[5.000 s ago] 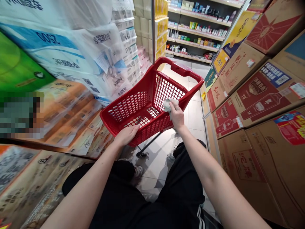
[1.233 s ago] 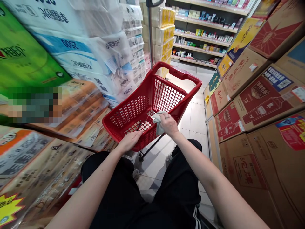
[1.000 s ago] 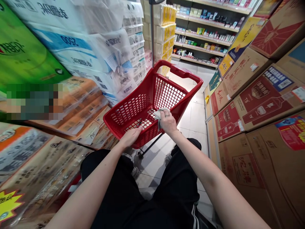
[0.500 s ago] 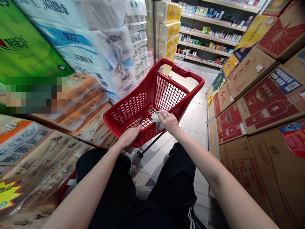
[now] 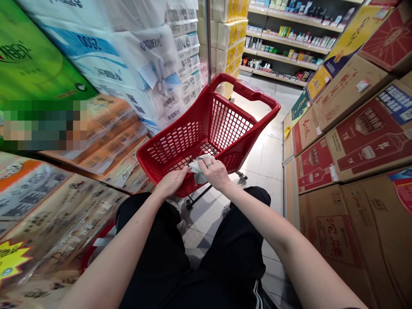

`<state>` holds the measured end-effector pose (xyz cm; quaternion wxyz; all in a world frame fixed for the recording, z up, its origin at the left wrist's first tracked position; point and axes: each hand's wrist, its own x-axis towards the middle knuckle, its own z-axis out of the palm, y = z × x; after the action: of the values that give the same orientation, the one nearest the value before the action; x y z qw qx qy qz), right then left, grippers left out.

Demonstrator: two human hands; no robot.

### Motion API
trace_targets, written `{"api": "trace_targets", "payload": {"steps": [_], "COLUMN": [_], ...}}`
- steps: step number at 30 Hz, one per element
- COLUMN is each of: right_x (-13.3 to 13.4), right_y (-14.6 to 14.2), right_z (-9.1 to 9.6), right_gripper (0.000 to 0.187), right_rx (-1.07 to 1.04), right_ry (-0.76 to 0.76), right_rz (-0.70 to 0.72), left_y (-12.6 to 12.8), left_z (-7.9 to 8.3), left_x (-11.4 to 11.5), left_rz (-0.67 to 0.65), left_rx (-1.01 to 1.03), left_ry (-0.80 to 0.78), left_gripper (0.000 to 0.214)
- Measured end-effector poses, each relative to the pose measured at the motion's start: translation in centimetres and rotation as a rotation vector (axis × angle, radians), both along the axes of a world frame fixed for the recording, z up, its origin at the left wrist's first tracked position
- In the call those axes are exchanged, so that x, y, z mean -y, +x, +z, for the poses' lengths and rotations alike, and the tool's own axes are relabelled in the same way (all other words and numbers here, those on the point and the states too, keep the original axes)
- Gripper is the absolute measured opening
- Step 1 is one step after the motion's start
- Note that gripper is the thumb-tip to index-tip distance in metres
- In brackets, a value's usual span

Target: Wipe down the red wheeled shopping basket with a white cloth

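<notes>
A red plastic shopping basket [image 5: 180,141] on wheels stands in the aisle in front of my knees, with nothing visible inside it. My left hand [image 5: 171,182] grips its near rim, fingers curled over the edge. My right hand [image 5: 215,172] is closed on a crumpled white cloth [image 5: 197,168] and presses it on the near rim, close beside my left hand. The basket's handle [image 5: 254,92] is at the far end.
Stacks of wrapped tissue packs [image 5: 106,64] line the left side. Cardboard cartons [image 5: 350,141] are piled along the right. Shelves of small goods [image 5: 289,38] close the far end. A tiled floor strip [image 5: 264,159] runs between.
My right hand with the cloth has slid left along the near rim, from the right side towards my left hand. My left hand has kept its grip on the rim.
</notes>
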<state>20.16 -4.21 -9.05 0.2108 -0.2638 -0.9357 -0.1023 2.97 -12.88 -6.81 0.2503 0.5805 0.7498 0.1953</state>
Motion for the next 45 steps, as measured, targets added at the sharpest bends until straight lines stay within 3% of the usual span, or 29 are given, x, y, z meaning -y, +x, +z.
{"api": "trace_targets", "payload": {"steps": [2, 5, 8, 11, 21, 30, 38, 41, 45], "right_x": [-0.5, -3.5, -7.1, -8.7, -2.7, -5.0, -10.2, -9.4, -5.9], "right_y": [0.5, 3.0, 6.1, 7.4, 2.4, 4.5, 8.6, 7.9, 5.3], "right_z": [0.2, 1.1, 2.1, 2.2, -1.1, -0.5, 0.8, 0.2, -1.4], "right_gripper": [0.03, 0.029, 0.03, 0.031, 0.03, 0.033, 0.034, 0.034, 0.034], "right_rx": [0.015, 0.033, -0.005, -0.011, -0.109, -0.04, -0.094, -0.184, -0.219], "right_ry": [0.025, 0.057, 0.082, 0.103, 0.013, 0.088, 0.109, 0.074, 0.015], "right_rz": [0.054, 0.094, -0.042, -0.111, -0.063, 0.041, -0.187, -0.197, -0.053], "left_y": [-0.2, -0.6, -0.8, -0.7, -0.6, -0.5, -0.3, -0.3, -0.1], "left_z": [0.0, -0.4, -0.9, -1.4, -1.3, -1.7, -1.5, -1.6, -1.4], "left_x": [0.4, 0.9, 1.2, 1.2, 1.0, 1.3, 1.5, 1.2, 1.1], "left_rz": [-0.001, -0.029, -0.052, -0.06, -0.059, -0.053, -0.066, -0.069, -0.057], "left_rx": [-0.007, -0.011, -0.021, -0.024, -0.034, -0.038, -0.063, -0.085, -0.094], "left_ry": [0.003, 0.01, 0.017, 0.022, 0.003, 0.027, 0.026, 0.015, 0.008], "left_gripper": [0.071, 0.07, 0.069, 0.068, 0.07, 0.067, 0.065, 0.065, 0.065]}}
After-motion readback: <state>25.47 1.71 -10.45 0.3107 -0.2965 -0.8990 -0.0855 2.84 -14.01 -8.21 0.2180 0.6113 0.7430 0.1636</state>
